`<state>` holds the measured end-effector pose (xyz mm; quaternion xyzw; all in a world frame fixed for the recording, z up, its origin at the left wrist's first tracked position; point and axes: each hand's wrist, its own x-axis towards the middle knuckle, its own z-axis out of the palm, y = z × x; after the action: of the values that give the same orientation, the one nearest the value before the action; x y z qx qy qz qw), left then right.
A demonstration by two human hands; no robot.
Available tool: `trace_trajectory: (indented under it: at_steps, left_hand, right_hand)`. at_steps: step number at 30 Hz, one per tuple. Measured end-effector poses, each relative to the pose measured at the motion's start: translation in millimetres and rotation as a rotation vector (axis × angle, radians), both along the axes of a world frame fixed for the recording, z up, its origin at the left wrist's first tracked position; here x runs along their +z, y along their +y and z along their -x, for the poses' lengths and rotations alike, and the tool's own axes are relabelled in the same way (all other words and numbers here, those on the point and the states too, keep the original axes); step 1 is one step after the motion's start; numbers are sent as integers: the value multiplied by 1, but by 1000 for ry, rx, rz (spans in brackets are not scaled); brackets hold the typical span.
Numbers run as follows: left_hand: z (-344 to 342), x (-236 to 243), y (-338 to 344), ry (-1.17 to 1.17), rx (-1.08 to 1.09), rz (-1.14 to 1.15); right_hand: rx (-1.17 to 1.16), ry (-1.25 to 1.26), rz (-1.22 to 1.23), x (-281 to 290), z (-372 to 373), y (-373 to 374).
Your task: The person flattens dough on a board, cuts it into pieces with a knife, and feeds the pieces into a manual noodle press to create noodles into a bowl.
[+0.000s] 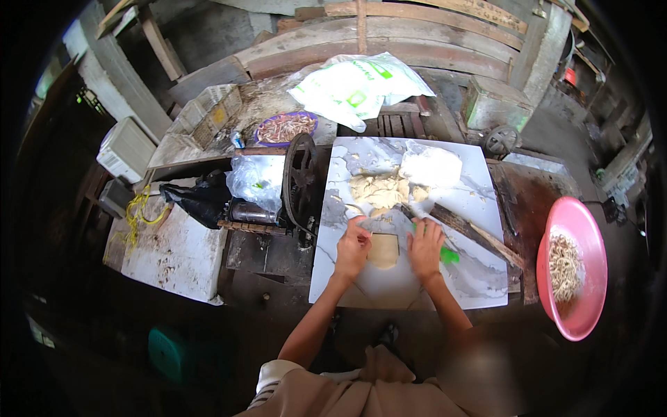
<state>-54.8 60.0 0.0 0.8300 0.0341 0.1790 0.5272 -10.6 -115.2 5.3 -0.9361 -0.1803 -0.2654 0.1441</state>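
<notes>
On the marbled board [333, 278], a flat squarish piece of dough [383, 254] lies between my hands. My left hand [353, 249], fingers curled together, is beside its left edge; what they hold, if anything, is unclear. My right hand [425, 250] rests at its right with fingers apart, over a green object [449, 256] that is partly hidden. Behind them sit a ragged mound of dough [379, 187] with scraps and a white plastic bag [432, 167]. Dark wooden strips [479, 236] lie diagonally on the board's right.
Left stands a hand-cranked machine with an iron wheel [300, 174]. A pink basin [590, 264] of thin pieces sits right. Behind are a purple-rimmed tray [286, 128], crates [205, 118] and large white bags [358, 87]. A green stool [167, 354] is below left.
</notes>
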Motion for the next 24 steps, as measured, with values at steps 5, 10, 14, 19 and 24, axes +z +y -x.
trace_trajectory:
  at_steps: [5, 10, 14, 19, 24]
  left_hand:
    - [-42, 33, -15, -113, 99, 301]
    - [-91, 26, -13, -155, 137, 249]
    - [-107, 1, -5, -100, 259, -105]
    - [-116, -12, 4, 34, 301, -106]
    - [-111, -13, 1, 56, 280, -188]
  right_hand:
    - [277, 145, -243, 1, -21, 22]
    - [202, 102, -290, 8, -59, 44]
    - [64, 178, -279, 3, -77, 51]
    - [18, 173, -314, -2, -79, 59]
    - [50, 172, -344, -3, -76, 53]
